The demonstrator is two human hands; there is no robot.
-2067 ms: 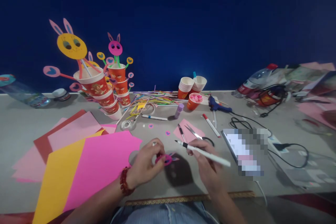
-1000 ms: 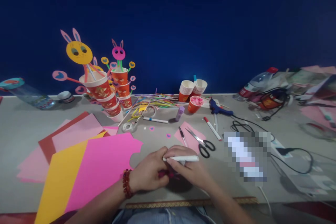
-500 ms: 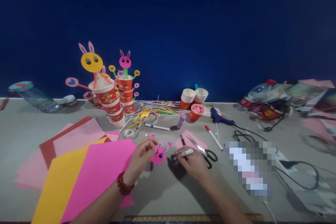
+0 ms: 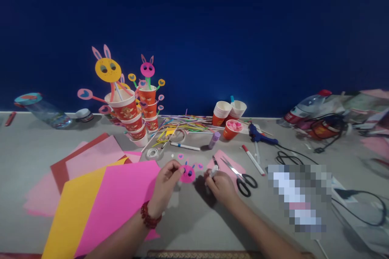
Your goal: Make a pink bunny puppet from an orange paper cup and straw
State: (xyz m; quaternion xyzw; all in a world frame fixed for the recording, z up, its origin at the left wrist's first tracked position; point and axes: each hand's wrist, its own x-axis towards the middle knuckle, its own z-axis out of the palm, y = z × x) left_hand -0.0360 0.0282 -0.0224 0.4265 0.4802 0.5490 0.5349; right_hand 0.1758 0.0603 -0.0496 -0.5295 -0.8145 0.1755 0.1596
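Between thumb and fingers, my left hand pinches the edge of a small pink paper bunny face with dark eyes and little ears. My right hand is closed round a white marker, a short way to the right of the face. Two small pink paper circles with blue marks lie behind the face, one of them a paper disc. Black-handled scissors and a pink paper sheet lie just beyond my right hand.
Coloured paper sheets cover the left side. Finished paper-cup bunnies stand behind them. Farther right are a glue stick, stacked cups, a cup of pink pieces, a blue glue gun with its cord, and a red-capped marker.
The bunny face has tilted in my left hand, its ears now pointing up and away. My right hand has turned the marker more upright. The whole view has shifted slightly.
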